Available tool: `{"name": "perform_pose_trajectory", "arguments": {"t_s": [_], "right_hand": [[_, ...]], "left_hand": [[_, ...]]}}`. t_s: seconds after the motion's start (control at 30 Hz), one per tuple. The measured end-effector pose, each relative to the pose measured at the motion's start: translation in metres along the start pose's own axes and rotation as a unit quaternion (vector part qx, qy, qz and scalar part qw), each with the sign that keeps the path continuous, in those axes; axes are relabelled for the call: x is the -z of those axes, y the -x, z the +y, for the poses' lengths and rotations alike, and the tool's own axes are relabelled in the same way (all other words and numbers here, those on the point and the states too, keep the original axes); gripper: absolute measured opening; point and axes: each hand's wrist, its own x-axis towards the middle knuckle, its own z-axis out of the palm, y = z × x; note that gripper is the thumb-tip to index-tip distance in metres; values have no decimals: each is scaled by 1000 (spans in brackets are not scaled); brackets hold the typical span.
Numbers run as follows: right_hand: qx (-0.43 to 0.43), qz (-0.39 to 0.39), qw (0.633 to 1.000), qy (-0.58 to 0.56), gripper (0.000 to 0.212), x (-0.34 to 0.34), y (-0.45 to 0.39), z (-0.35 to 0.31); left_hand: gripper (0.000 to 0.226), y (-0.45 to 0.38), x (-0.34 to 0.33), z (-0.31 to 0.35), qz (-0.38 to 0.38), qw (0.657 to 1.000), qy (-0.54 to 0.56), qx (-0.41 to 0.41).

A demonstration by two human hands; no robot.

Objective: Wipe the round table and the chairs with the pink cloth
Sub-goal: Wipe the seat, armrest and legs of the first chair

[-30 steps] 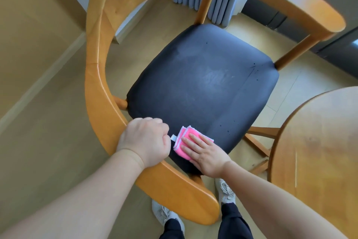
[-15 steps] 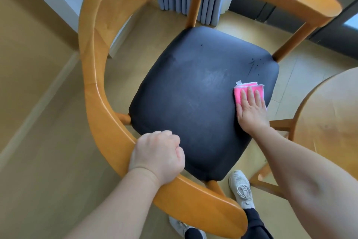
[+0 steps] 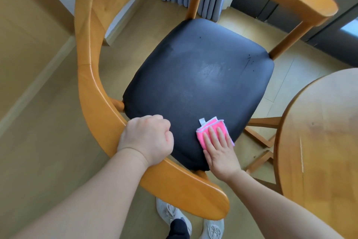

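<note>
Right hand (image 3: 219,152): fingers (image 3: 213,134) laid straight and flat on the folded pink cloth (image 3: 210,129), which is pressed against the black padded seat (image 3: 193,76) near its front edge. Left hand (image 3: 147,140): fingers clenched round the curved honey-coloured wooden armrest (image 3: 93,76) of the chair, at the seat's front left corner. Round wooden surface (image 3: 319,132): set just beside the chair, at right.

Floor (image 3: 48,142): your chair (image 3: 93,76) stands on it at centre; your shoes (image 3: 170,215) at 6 o'clock.
Seat (image 3: 193,76): your pink cloth (image 3: 210,127) lies on it at 5 o'clock.
Worktop (image 3: 319,132): round, at 3 o'clock beside your chair.
</note>
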Motion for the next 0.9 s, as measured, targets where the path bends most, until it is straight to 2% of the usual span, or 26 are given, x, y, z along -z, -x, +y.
{"name": "perform_pose_trajectory", "arguments": {"t_s": [0.13, 0.33, 0.47, 0.6, 0.67, 0.8, 0.9], "right_hand": [[64, -24, 998, 15, 54, -12, 24, -6], [77, -14, 997, 6, 52, -11, 25, 9], [-30, 14, 999, -37, 54, -10, 9, 18], [-63, 11, 995, -76, 54, -11, 1, 18], [-121, 32, 988, -92, 55, -7, -10, 23], [-266, 73, 942, -189, 58, 17, -56, 35], [-338, 93, 910, -223, 59, 32, -77, 40]], "left_hand": [[24, 0, 0, 3, 6, 1000, -12, 9], [21, 1, -1, 5, -7, 999, -23, 24], [21, 1, -1, 5, -8, 999, -23, 29], [22, 3, -2, 6, -15, 999, -21, 36], [24, 0, -2, 6, -14, 999, -16, 37], [28, -9, -2, 6, -36, 998, -3, 55], [25, -14, 4, 4, -18, 999, 38, 19]]}}
